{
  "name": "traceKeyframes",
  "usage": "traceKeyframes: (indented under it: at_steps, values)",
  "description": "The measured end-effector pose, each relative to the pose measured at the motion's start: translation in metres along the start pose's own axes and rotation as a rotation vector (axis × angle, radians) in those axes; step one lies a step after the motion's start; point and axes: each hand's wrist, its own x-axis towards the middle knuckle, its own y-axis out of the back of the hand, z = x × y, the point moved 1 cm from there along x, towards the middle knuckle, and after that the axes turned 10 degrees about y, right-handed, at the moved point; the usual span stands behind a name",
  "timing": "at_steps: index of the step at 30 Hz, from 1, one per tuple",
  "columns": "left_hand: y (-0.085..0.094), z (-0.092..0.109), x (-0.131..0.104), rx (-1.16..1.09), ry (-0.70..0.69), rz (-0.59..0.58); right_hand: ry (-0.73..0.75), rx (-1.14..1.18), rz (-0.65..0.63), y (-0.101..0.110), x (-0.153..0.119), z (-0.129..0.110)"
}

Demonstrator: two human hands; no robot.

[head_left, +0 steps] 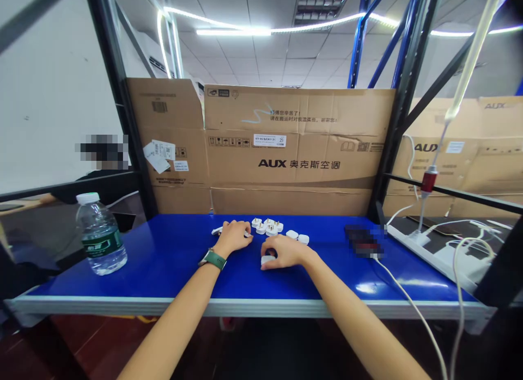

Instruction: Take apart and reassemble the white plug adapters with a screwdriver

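Note:
Several white charger plugs (271, 231) are grouped in the middle of the blue tabletop (175, 265), with metal prongs pointing up. Just left of them, my left hand (234, 236) is bent over the table, and a bit of a white charger plug (247, 234) shows at its fingertips. Another white piece (217, 230) lies beside that hand, partly hidden by it. In front of the group, my right hand (285, 251) pinches a white charger plug (267, 259) between thumb and fingers, low over the tabletop. Two more white plugs (303, 239) rest behind my right wrist.
A water bottle (102, 243) stands at the left. On the right are a blurred dark device (363, 241) with a white cable (408, 301) and a white power strip (433, 260). Cardboard (245, 194) closes off the back between dark posts. Another person (104, 175) is beyond the left post.

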Motion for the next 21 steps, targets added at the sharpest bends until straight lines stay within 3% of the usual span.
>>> traceKeyframes:
  at_steps: [6, 12, 17, 21]
  values:
    - [-0.005, -0.006, 0.000, 0.076, 0.114, -0.027, -0.224, 0.022, -0.098, 0.014, -0.015, 0.005]
    - [-0.007, -0.001, -0.004, 0.201, 0.189, 0.052, -0.501, -0.075, -0.114, 0.026, -0.030, 0.023]
    - [-0.013, 0.020, 0.000, 0.128, 0.015, 0.116, -0.635, -0.100, -0.094, 0.033, -0.039, 0.031]
    - [-0.020, 0.030, 0.004, 0.130, -0.125, 0.124, -0.577, -0.160, 0.057, 0.037, -0.037, 0.026]
